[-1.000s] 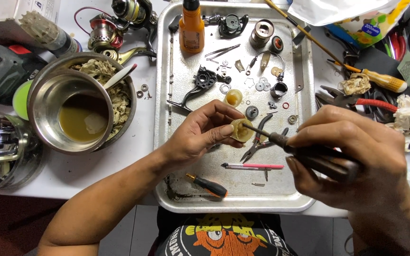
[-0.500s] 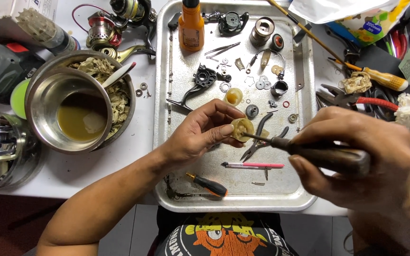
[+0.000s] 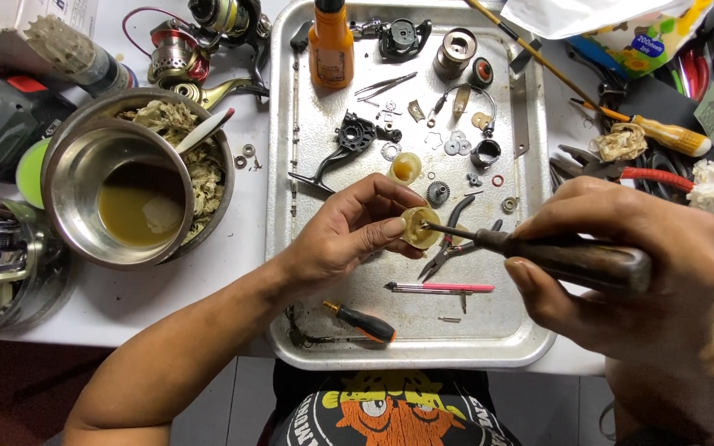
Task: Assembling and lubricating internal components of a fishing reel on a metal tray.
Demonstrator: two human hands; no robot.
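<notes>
My left hand pinches a small round brass-coloured gear part above a metal tray. My right hand grips a dark wooden-handled pick tool, and its thin metal tip touches the middle of the gear part. Under the tool lie small black-handled pliers. A pink pen-like tool and a short orange-and-black screwdriver lie on the tray nearer to me.
The tray also holds several small reel parts, washers, tweezers and an orange bottle. A steel bowl of brownish liquid sits to the left, fishing reels behind it. Pliers, an orange-handled screwdriver and rags lie to the right.
My right hand has shifted slightly and the pick's tip has moved onto the middle of the gear part. My left hand keeps the part in nearly the same place.
</notes>
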